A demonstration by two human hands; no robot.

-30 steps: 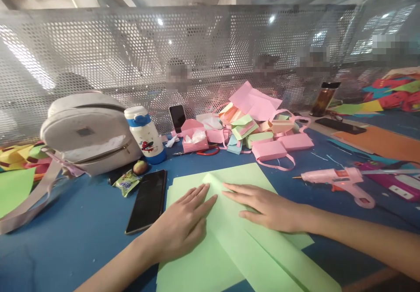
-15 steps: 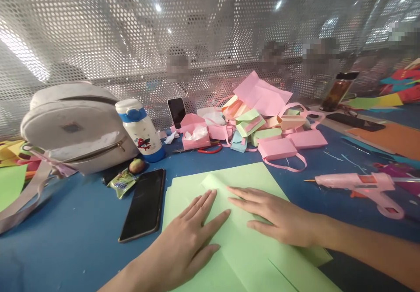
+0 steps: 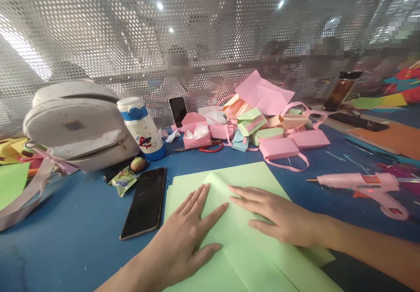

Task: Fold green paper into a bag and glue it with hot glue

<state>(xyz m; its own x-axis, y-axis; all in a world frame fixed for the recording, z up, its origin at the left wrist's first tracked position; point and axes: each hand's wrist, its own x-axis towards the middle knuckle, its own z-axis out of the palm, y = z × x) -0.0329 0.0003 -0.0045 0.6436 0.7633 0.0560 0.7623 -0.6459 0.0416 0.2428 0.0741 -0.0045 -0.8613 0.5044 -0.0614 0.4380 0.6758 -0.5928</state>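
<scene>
A stack of light green paper sheets (image 3: 243,244) lies on the blue table (image 3: 65,248) in front of me, the top sheet folded over along a diagonal crease. My left hand (image 3: 187,235) lies flat and open on the left flap, fingers stretched toward the far corner. My right hand (image 3: 278,215) rests flat and open on the right flap, fingers pointing left. The two hands almost meet at the fold's tip.
A black phone (image 3: 144,202) lies just left of the paper. Behind are a white bag (image 3: 78,125), a white bottle (image 3: 141,128), a pile of pink and green paper boxes (image 3: 262,125) and red scissors (image 3: 210,148). A pink glue gun (image 3: 364,184) lies at right. A perforated metal screen (image 3: 98,42) closes the back.
My left hand has slid back toward me along the fold and spread its fingers. The right hand has barely moved. The camera has tilted down a little.
</scene>
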